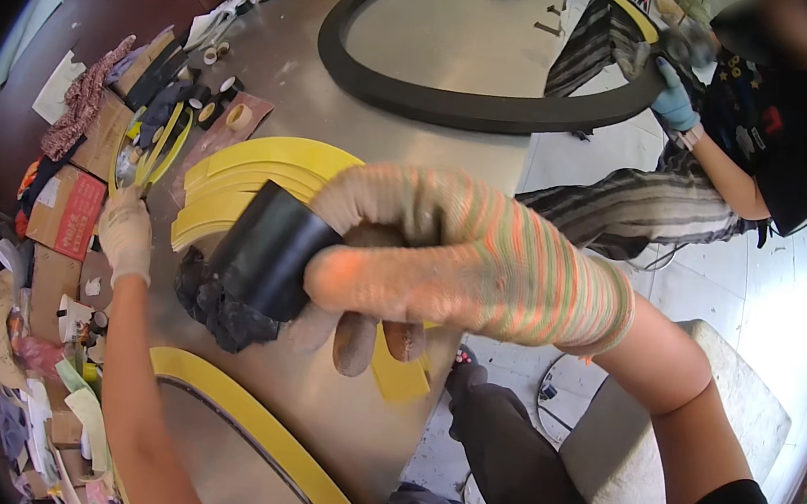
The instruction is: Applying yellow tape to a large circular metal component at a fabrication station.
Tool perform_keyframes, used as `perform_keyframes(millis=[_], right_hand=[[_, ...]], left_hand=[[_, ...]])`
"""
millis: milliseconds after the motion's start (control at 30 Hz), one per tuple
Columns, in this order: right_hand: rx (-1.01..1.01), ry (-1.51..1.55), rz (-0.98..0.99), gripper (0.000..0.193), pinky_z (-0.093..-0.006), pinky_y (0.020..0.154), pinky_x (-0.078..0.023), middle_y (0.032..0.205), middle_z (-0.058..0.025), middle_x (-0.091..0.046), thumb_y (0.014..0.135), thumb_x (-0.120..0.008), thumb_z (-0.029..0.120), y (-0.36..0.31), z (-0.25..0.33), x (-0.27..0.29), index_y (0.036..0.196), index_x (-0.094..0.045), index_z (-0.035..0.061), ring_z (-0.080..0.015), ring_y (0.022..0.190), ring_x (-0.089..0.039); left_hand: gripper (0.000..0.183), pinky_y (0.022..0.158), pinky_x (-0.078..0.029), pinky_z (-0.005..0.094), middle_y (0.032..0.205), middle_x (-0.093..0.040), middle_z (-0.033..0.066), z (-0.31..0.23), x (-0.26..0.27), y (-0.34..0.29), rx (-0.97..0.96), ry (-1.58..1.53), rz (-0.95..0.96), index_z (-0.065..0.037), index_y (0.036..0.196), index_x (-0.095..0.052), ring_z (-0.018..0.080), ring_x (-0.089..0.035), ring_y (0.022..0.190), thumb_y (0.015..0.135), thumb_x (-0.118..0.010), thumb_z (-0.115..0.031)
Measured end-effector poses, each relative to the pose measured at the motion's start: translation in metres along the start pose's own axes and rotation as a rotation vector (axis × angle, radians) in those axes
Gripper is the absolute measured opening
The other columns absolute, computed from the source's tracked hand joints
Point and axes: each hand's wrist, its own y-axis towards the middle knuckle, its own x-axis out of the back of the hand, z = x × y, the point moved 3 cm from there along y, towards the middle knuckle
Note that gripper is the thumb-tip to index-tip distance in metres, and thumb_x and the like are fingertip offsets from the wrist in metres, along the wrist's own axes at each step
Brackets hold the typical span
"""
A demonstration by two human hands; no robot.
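Note:
My right hand [443, 257], in a striped knit glove, is closed around a wide roll of black tape [273, 251], raised above the metal table. At the left my left hand [127, 233], in a pale glove, has its fingers closed at the lower end of thin yellow-green strips [169, 148] that spread apart above it. Behind the tape roll lies a stack of curved yellow pieces [274, 156]. Crumpled black plastic [224, 316] rests below the roll, partly hidden by it. A large curved yellow piece with a dark inner edge [253, 410] lies nearest me.
Along the left side are a cardboard box [66, 211], rags, papers and several tape rolls [209, 112]. Across the metal table [416, 153], a seated person's gloved hand [677, 102] holds a big black oval ring [461, 108]. A pale block-like seat [674, 426] stands at the right.

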Motion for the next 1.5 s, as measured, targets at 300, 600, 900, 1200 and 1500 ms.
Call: perform_keyframes(millis=[300,600,900,1200,1500], right_hand=[[-0.064,0.086,-0.171,0.035,-0.0214,0.059,-0.053,0.096,-0.0088,-0.074,0.097,-0.067,0.031,-0.097,0.019,-0.033,0.115,-0.061,0.0002,-0.0118,0.077,-0.071],[0.022,0.052,-0.391,0.034,-0.0214,0.059,-0.051,0.087,-0.0026,-0.070,0.098,-0.066,0.029,-0.206,0.018,-0.081,0.118,-0.061,0.0018,-0.0081,0.071,-0.067],[0.303,-0.330,-0.555,0.035,-0.0367,0.068,-0.053,0.082,-0.0172,-0.067,0.096,-0.065,0.028,-0.313,0.037,-0.122,0.121,-0.062,0.0025,-0.0290,0.073,-0.069],[0.481,-0.923,-0.627,0.033,-0.0460,0.065,-0.050,0.077,-0.0148,-0.064,0.098,-0.057,0.033,-0.352,0.013,-0.134,0.124,-0.056,0.0130,-0.0370,0.076,-0.066],[0.572,-1.200,-0.636,0.028,-0.0430,0.055,-0.048,0.079,-0.0050,-0.062,0.094,-0.062,0.028,-0.357,-0.001,-0.147,0.118,-0.053,0.0151,-0.0309,0.065,-0.063]], left_hand=[[0.020,0.089,-0.048,0.0448,0.108,-0.067,0.0086,-0.146,0.213,-0.228,-0.628,-0.618,-0.151,-0.010,0.097,-0.066,0.0291,-0.062,0.105,0.078,-0.066,-0.003],[0.033,0.104,-0.043,0.0342,0.127,-0.058,0.0128,-0.179,0.378,-0.291,-0.181,-1.429,-0.031,0.002,0.127,-0.059,0.0243,-0.056,0.119,0.095,-0.058,-0.006],[0.045,0.098,-0.050,0.0391,0.123,-0.057,0.0137,-0.228,0.476,-0.401,-0.425,-1.282,-0.318,0.001,0.115,-0.065,0.0289,-0.058,0.117,0.073,-0.077,0.009],[0.034,0.094,-0.048,0.0430,0.115,-0.066,0.0172,-0.234,0.504,-0.457,-0.430,-1.051,-0.544,0.002,0.114,-0.068,0.0345,-0.063,0.108,0.100,-0.062,-0.029],[0.015,0.075,-0.052,0.0442,0.091,-0.069,0.0131,-0.240,0.503,-0.488,-0.470,-0.596,-0.605,-0.006,0.104,-0.073,0.0329,-0.065,0.083,0.090,-0.071,-0.013]])
